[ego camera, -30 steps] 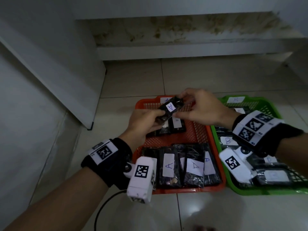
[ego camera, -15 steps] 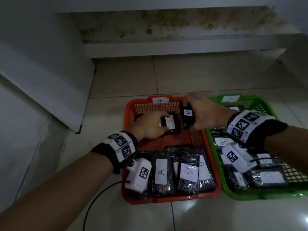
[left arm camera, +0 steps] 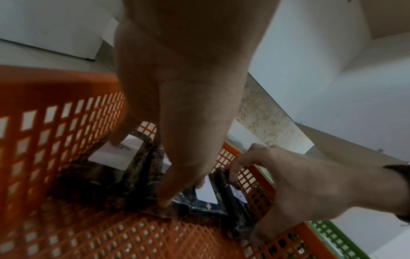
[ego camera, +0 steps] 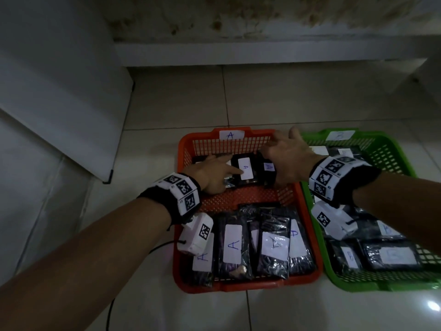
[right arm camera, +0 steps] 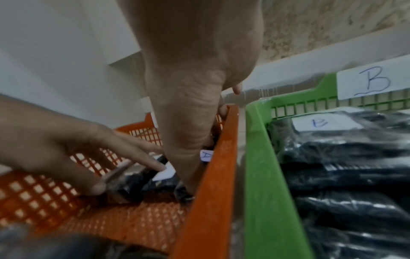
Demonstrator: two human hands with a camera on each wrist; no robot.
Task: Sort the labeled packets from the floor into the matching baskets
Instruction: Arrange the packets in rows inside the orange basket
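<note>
Two packets marked A are being set down in the far part of the orange basket (ego camera: 183, 163), which carries an "A" tag on its far rim, so the letters match.

The left hand (ego camera: 210, 174) lies over the far left area of this basket with its fingers stretched out. The index fingertip rests on the white label of the flat-lying A packet (ego camera: 245, 172), and nothing is enclosed by the fingers. It is judged that this packet is being pressed flat or pushed sideways, so that room is made beside it.

The right hand (ego camera: 286, 161) is lowered just inside the right wall of the orange basket. A second A packet (ego camera: 268, 172) stands there on its edge, between the flat packet and the wall. In the right wrist view the thumb is laid along the near side of it and the fingers go down on the far side, so it is held in a pinch. Probably it is kept upright because the remaining gap is narrow.

More A packets (ego camera: 232, 247) lie in a row in the near part of the same basket. The green basket (ego camera: 391, 149), tagged "B", stands touching or just beside it on the right and is filled with B packets (ego camera: 393, 255). No packet is seen on the tiled floor (ego camera: 286, 103), so the sorting seems to be near its end.
</note>
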